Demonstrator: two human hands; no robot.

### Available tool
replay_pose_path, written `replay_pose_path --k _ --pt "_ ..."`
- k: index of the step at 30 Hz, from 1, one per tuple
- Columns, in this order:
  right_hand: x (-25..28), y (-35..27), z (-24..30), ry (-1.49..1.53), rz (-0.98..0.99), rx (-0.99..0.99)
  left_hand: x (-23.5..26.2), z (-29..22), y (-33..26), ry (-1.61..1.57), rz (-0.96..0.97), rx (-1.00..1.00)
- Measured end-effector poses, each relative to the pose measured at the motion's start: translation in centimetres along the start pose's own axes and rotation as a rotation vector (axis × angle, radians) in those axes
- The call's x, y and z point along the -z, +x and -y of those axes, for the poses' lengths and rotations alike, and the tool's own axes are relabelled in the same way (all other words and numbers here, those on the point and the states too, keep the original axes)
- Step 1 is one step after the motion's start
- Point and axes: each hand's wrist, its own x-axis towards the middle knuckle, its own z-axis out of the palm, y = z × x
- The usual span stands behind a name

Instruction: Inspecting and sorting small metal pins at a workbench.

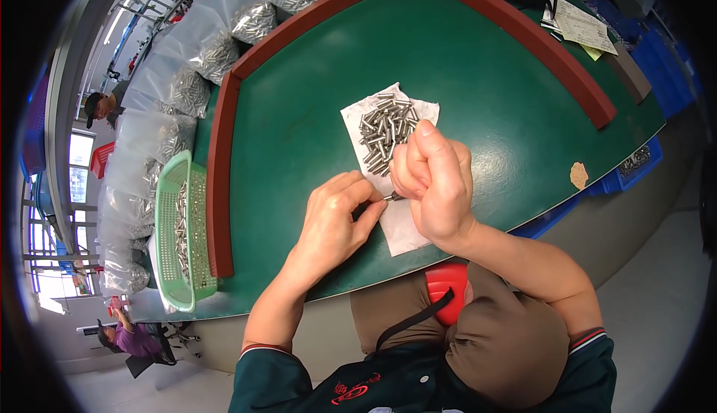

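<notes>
Small silvery metal pins (388, 125) lie in a heap on a white cloth (407, 234) on the green tabletop. Just on the near side of that heap, my left hand (336, 211) pinches one small metal pin (389, 197) between thumb and fingertips. My right hand (441, 185) is closed in a fist, thumb upward, over the cloth beside the pin. A small dark tip shows between the two hands at the pin's end; what my right fingers grip is mostly hidden behind them.
A dark red wooden rail (224, 166) borders the table. Left of it stands a green plastic basket (196, 241) with metal parts; clear bags of metal parts (216, 54) line the far left. Papers (582, 28) lie far right, blue bins (635, 163) at the right edge. Two people are in the background.
</notes>
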Motion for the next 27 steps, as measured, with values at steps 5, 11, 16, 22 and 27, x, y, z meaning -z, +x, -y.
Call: replay_pose_path --k 5,11,16,22,27 --pt "-0.3 0.0 0.1 -0.157 0.055 0.067 -0.1 -0.3 0.2 0.017 -0.007 -0.024" --pt "-0.1 0.1 -0.3 -0.065 -0.003 0.016 1.1 1.3 -0.1 -0.383 0.044 0.199" --pt "0.2 0.1 -0.3 -0.042 0.007 -0.004 2.1 2.3 0.3 -1.326 0.102 0.515" --pt "0.2 0.2 -0.2 -0.01 0.018 -0.019 2.1 3.3 0.4 -1.406 0.089 0.614" --pt "0.3 0.4 -0.2 -0.01 0.001 -0.022 2.2 2.7 0.9 -1.428 0.023 0.62"
